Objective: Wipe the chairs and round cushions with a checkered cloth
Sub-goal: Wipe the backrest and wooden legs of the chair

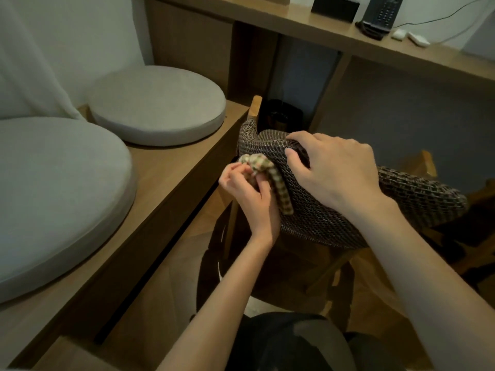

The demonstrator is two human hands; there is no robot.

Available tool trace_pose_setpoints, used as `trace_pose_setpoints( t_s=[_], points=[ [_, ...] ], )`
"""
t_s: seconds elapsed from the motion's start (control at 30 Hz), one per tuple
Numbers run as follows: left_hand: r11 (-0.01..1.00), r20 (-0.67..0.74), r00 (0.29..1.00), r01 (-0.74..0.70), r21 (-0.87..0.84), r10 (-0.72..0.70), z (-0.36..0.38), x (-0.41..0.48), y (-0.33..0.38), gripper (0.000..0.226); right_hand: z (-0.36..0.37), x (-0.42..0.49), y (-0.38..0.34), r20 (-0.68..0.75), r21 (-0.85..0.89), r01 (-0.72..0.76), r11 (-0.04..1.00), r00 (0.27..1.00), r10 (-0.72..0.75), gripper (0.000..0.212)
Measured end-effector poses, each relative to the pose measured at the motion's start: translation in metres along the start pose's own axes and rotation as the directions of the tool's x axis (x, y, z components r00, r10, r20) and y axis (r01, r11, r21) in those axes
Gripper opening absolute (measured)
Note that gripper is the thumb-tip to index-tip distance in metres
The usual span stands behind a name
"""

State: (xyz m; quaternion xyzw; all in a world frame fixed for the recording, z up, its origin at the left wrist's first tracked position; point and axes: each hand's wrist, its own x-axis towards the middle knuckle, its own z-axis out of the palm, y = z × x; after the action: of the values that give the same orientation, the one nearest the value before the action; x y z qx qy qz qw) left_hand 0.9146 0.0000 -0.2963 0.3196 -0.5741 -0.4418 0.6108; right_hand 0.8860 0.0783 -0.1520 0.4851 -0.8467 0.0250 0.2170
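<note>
A chair with a dark woven backrest [316, 215] and light wooden posts stands in front of me, pushed under a desk. My left hand [249, 194] pinches a bunched green-and-cream checkered cloth [270, 178] against the left outer side of the backrest. My right hand [332, 170] grips the top rim of the backrest, thumb on the outside and fingers curled over the edge. Two round grey cushions lie on a low wooden bench to the left, the near cushion [53, 199] large in view and the far cushion [158, 103] behind it.
The wooden bench [166, 183] runs close along the chair's left side. The desk top [334, 30] behind holds a black phone [380, 14], a black box [334, 6] and small white items. A white curtain hangs at the far left. A dark bin stands under the desk.
</note>
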Motion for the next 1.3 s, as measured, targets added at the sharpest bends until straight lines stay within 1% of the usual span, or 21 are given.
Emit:
trace_pose_setpoints(
  t_s=[0.1,0.17,0.2,0.27,0.33,0.4,0.5,0.57,0.67,0.7,0.73,0.9,0.97,1.03,1.07,1.1,1.13,1.17,1.2,1.27,1.3],
  points=[
    [0.993,0.088,0.99,0.114,-0.012,-0.112,0.01,0.014,-0.01,0.024,0.007,0.013,-0.013,-0.004,-0.083,-0.009,0.997,1.0,0.009,0.043],
    [0.966,0.081,0.965,0.255,-0.05,-0.251,0.013,0.026,-0.024,0.018,0.012,0.016,-0.019,-0.028,-0.153,-0.038,0.988,0.999,0.034,0.046],
    [0.952,0.067,0.95,0.306,-0.016,-0.304,0.015,0.033,-0.031,0.017,0.014,0.016,-0.021,-0.04,-0.172,-0.052,0.984,0.998,0.046,0.046],
    [0.948,0.073,0.951,0.288,0.135,-0.299,0.016,0.044,-0.041,0.018,0.017,0.016,-0.023,-0.064,-0.196,-0.08,0.977,0.996,0.068,0.046],
    [0.934,0.069,0.957,0.255,0.252,-0.28,0.014,0.05,-0.051,0.029,0.019,0.017,-0.025,-0.092,-0.209,-0.109,0.972,0.992,0.092,0.045],
    [0.911,0.06,0.936,0.32,0.26,-0.346,0.015,0.055,-0.064,0.036,0.021,0.018,-0.026,-0.11,-0.211,-0.115,0.971,0.99,0.093,0.046],
    [0.864,0.106,0.863,0.472,0.176,-0.493,0.016,0.063,-0.075,0.034,0.022,0.018,-0.028,-0.122,-0.227,-0.113,0.967,0.989,0.087,0.047],
    [0.871,0.096,0.866,0.49,0.042,-0.492,0.021,0.064,-0.066,0.023,0.022,0.019,-0.028,-0.125,-0.231,-0.123,0.965,0.988,0.096,0.047],
    [0.958,0.054,0.957,0.286,-0.032,-0.284,0.026,0.068,-0.052,0.008,0.021,0.019,-0.028,-0.103,-0.242,-0.124,0.962,0.99,0.101,0.047],
    [0.963,0.054,0.963,0.265,-0.041,-0.263,0.027,0.074,-0.05,0.007,0.022,0.019,-0.028,-0.097,-0.243,-0.121,0.963,0.99,0.1,0.047],
    [0.956,0.076,0.956,0.289,-0.045,-0.285,0.029,0.081,-0.053,0.007,0.022,0.019,-0.028,-0.096,-0.244,-0.118,0.963,0.991,0.097,0.047],
    [0.893,0.184,0.874,0.447,0.058,-0.449,0.034,0.099,-0.088,0.008,0.027,0.019,-0.027,-0.115,-0.248,-0.116,0.962,0.989,0.09,0.048],
    [0.868,0.189,0.847,0.489,0.086,-0.496,0.033,0.097,-0.095,0.014,0.029,0.02,-0.026,-0.132,-0.249,-0.119,0.961,0.987,0.088,0.048],
    [0.816,0.156,0.803,0.576,0.042,-0.575,0.034,0.092,-0.103,0.013,0.031,0.02,-0.026,-0.142,-0.255,-0.117,0.96,0.986,0.083,0.047],
    [0.744,0.115,0.739,0.668,0.004,-0.664,0.034,0.089,-0.106,0.011,0.031,0.019,-0.026,-0.15,-0.26,-0.121,0.958,0.985,0.084,0.047],
    [0.654,0.067,0.653,0.756,-0.007,-0.754,0.033,0.086,-0.107,0.01,0.032,0.019,-0.026,-0.161,-0.268,-0.127,0.955,0.983,0.085,0.046],
    [0.567,0.029,0.567,0.824,-0.014,-0.823,0.032,0.081,-0.104,0.011,0.033,0.02,-0.026,-0.168,-0.273,-0.131,0.953,0.982,0.087,0.046],
    [0.506,0.017,0.507,0.861,-0.052,-0.862,0.031,0.074,-0.101,0.015,0.033,0.02,-0.026,-0.173,-0.275,-0.135,0.952,0.981,0.09,0.045],
    [0.493,0.027,0.493,0.87,-0.026,-0.869,0.03,0.065,-0.094,0.02,0.033,0.02,-0.026,-0.175,-0.273,-0.14,0.952,0.98,0.094,0.045],
    [0.558,0.042,0.557,0.823,0.109,-0.83,0.027,0.044,-0.072,0.032,0.032,0.019,-0.026,-0.175,-0.268,-0.149,0.952,0.979,0.104,0.044],
    [0.561,0.046,0.561,0.815,0.145,-0.826,0.026,0.033,-0.063,0.036,0.03,0.019,-0.025,-0.175,-0.259,-0.147,0.955,0.979,0.103,0.043]
  ],
)
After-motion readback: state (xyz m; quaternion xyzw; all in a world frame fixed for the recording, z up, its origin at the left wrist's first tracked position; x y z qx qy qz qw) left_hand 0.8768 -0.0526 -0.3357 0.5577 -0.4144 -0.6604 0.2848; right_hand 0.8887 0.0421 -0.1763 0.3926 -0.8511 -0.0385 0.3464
